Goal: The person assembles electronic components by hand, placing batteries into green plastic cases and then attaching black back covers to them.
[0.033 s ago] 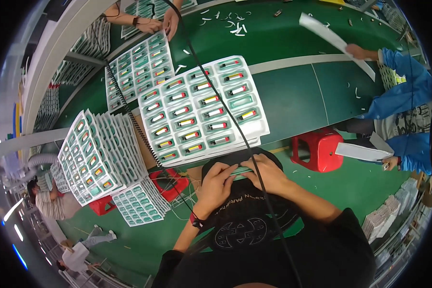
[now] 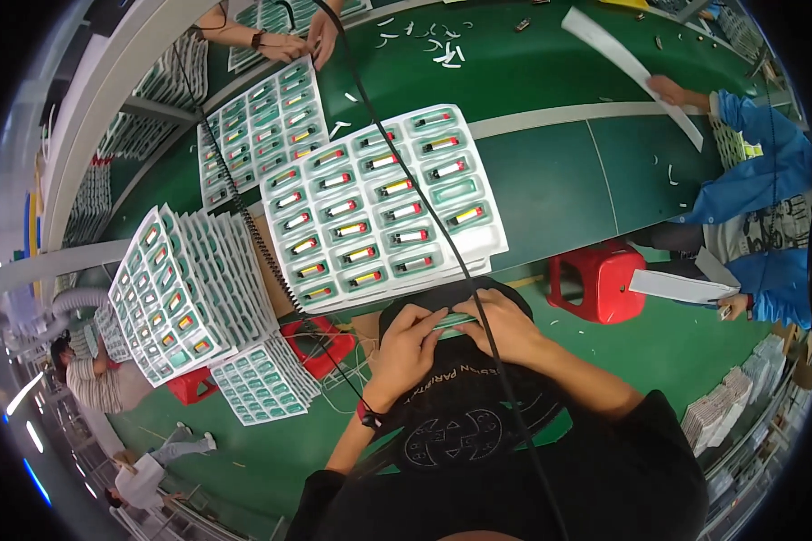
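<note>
Near the tray (image 2: 484,241), both curled hands (image 2: 409,350) (image 2: 509,330) pinch a small piece (image 2: 456,321) (greenish, pale-streaked).

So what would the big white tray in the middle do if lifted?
The white tray might bend, since it looks thin. Its small cylinders sit in pockets that look uncovered, so they could spill if tipped.

Most of the pale green piece (image 2: 457,325) is covered by the fingers of the left hand (image 2: 406,347) and the right hand (image 2: 507,330) — its full shape cannot be told. A black cable (image 2: 417,187) hides slivers of the right hand and of the front tray (image 2: 480,242). A co-worker's arms (image 2: 230,34) are cut off at the upper edge, a blue-sleeved person (image 2: 767,144) at the dark rim. White scraps (image 2: 449,57) are too small to identify
</note>
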The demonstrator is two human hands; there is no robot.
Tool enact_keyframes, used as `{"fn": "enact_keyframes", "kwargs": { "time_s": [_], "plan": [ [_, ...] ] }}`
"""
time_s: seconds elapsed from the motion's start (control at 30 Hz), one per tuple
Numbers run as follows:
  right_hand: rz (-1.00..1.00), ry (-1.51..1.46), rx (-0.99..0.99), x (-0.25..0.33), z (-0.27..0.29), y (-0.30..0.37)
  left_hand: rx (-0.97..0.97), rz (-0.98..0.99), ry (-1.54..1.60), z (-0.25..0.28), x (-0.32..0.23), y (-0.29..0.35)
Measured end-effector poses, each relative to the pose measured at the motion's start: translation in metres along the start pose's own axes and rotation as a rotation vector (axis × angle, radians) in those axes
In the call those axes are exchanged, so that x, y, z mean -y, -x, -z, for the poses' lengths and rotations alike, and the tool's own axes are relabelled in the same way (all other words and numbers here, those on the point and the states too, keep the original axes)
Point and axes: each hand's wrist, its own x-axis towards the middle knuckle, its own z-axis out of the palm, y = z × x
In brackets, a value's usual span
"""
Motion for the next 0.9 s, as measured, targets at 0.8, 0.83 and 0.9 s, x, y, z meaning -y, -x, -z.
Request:
{"fn": "enact_keyframes", "kwargs": {
  "time_s": [0.8,0.83,0.9],
  "plan": [
    [-0.236,0.063,0.185,0.047,-0.065,-0.033,0.090,0.114,0.007,0.047,0.067,0.043],
    [-0.201,0.032,0.188,0.048,-0.062,-0.035,0.082,0.091,0.008,0.051,0.068,0.044],
    [-0.188,0.006,0.249,0.047,-0.061,-0.041,0.111,0.145,0.157,0.057,0.081,0.047]
  ]
}}
